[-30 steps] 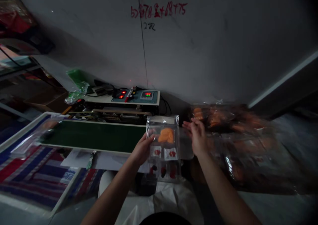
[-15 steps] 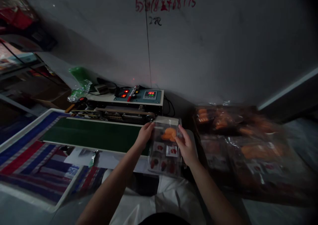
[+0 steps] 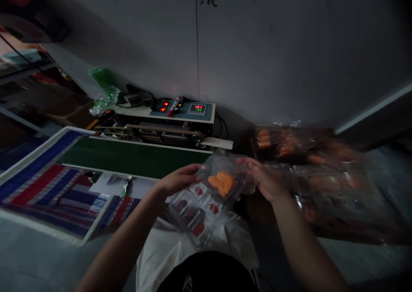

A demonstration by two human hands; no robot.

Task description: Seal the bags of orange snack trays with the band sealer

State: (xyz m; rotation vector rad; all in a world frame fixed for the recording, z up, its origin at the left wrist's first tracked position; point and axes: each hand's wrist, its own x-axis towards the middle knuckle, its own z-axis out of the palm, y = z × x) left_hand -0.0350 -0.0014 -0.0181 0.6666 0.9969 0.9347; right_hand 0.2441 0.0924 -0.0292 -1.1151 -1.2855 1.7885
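Note:
Over my lap is a clear plastic package (image 3: 210,189), tilted so its lower end points to the left. Inside it show orange pieces (image 3: 222,183), small white packets (image 3: 212,208) with red print, and dark red items in the lower compartments. My left hand (image 3: 180,178) pinches the package's left edge with its fingers. On the upper right edge, my right hand (image 3: 264,179) has its fingers closed around the clear plastic. Just beyond the package lies the green conveyor belt (image 3: 135,156) of a sealing machine (image 3: 180,111) with lit red and green digits.
Several similar filled packages (image 3: 334,184) are piled on the right. A red-capped marker (image 3: 173,107) rests on the machine. At left a white frame (image 3: 41,135) surrounds striped cloth (image 3: 41,184). Keys (image 3: 125,187) lie beside the belt. A grey wall (image 3: 273,60) rises behind.
The package has turned from nearly straight to slanted, its lower end swinging left. My right hand has moved outward to the right and my left hand slightly left. The view has tipped downward.

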